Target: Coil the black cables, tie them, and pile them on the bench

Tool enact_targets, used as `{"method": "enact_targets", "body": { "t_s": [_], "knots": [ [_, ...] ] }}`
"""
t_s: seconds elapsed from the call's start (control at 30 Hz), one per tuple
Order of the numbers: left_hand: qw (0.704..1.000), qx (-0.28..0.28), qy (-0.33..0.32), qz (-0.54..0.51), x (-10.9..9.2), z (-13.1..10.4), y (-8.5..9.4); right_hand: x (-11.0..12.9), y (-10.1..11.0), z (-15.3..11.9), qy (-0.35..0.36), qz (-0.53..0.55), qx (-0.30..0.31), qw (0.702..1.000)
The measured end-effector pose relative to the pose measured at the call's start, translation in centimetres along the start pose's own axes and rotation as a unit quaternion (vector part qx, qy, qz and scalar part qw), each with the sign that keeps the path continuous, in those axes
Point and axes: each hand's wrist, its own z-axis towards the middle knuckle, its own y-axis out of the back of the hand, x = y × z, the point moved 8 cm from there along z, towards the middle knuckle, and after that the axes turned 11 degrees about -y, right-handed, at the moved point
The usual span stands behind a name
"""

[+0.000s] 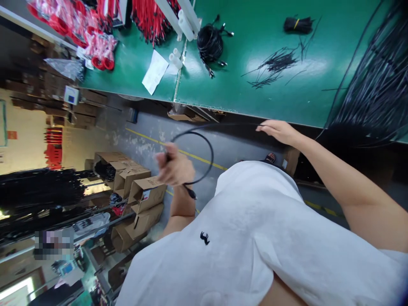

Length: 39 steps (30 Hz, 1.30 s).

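A thin black cable (211, 156) hangs in front of my white shirt, over the gap between the bench and my body. My left hand (177, 168), slightly blurred, is closed round it, with one loop standing out to the right and a plug end (190, 192) hanging below. From the loop the cable runs across to my right hand (276, 129), whose fingers pinch it just off the bench's front edge. A finished coil of black cable (209, 43) with metal plugs lies on the green bench (236, 91).
Loose black ties (280, 61) and a tied bundle (298, 25) lie on the bench. A heap of black cables (379, 80) covers its right end. White paper (154, 72), white rolls (176, 59) and red cables (153, 21) sit left. Cardboard boxes (148, 193) stand on the floor.
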Motion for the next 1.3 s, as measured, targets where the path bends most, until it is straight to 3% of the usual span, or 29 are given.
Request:
{"method": "enact_targets", "body": {
  "t_s": [0.07, 0.1, 0.13, 0.2, 0.27, 0.37, 0.43, 0.5, 0.57, 0.63, 0.77, 0.93, 1.03, 1.13, 1.2, 1.3],
  "knots": [
    [0.964, -0.031, -0.257, -0.064, -5.9, -0.1, 0.6, -4.9, 0.3, -2.1, -0.063, -0.088, -0.023, 0.994],
    [0.944, -0.037, -0.314, -0.090, -7.4, -0.3, 0.7, -6.0, 0.6, -3.5, -0.072, -0.139, -0.025, 0.987],
    [0.948, -0.035, -0.300, -0.103, -7.3, 0.1, 0.4, -5.9, 0.7, -4.8, -0.057, -0.189, -0.008, 0.980],
    [0.984, -0.018, -0.147, -0.100, -4.2, 1.7, -0.9, -2.7, 1.5, -7.1, 0.014, -0.253, 0.019, 0.967],
    [0.997, 0.009, 0.026, -0.071, 0.7, 2.7, -2.6, 2.9, 3.7, -8.5, 0.098, -0.236, 0.008, 0.967],
    [0.982, 0.073, 0.175, 0.004, 7.3, 3.3, -5.5, 10.2, 7.2, -7.9, 0.182, -0.139, 0.008, 0.973],
    [0.959, 0.155, 0.233, 0.035, 10.5, 2.8, -8.1, 12.2, 8.1, -6.4, 0.185, -0.099, 0.030, 0.977],
    [0.923, 0.251, 0.287, 0.039, 12.3, 1.7, -10.5, 12.3, 8.2, -4.7, 0.158, -0.075, 0.032, 0.984],
    [0.894, 0.310, 0.323, 0.031, 12.6, 0.7, -11.8, 11.6, 8.2, -3.6, 0.126, -0.053, 0.014, 0.991],
    [0.890, 0.302, 0.342, 0.023, 12.3, 0.7, -11.8, 10.8, 8.8, -3.0, 0.094, -0.022, -0.024, 0.995],
    [0.910, 0.182, 0.373, 0.015, 12.1, 1.4, -9.8, 10.1, 10.4, -2.6, 0.052, 0.031, -0.085, 0.995],
    [0.941, 0.076, 0.328, 0.027, 12.2, 2.3, -7.6, 8.7, 9.5, -1.4, 0.057, 0.044, -0.058, 0.996],
    [0.955, 0.061, 0.291, 0.014, 11.2, 2.8, -7.5, 4.2, 8.7, -0.4, 0.034, 0.007, -0.049, 0.998],
    [0.973, 0.046, 0.227, -0.006, 9.3, 3.8, -7.7, -2.6, 9.0, -0.4, -0.036, -0.086, -0.044, 0.995],
    [0.978, 0.032, 0.205, -0.014, 8.6, 4.2, -7.7, -6.4, 10.2, -1.3, -0.090, -0.140, -0.048, 0.985],
    [0.980, 0.018, 0.197, -0.018, 8.8, 4.3, -7.5, -8.5, 12.9, -3.1, -0.132, -0.155, -0.098, 0.974]
  ]
}}
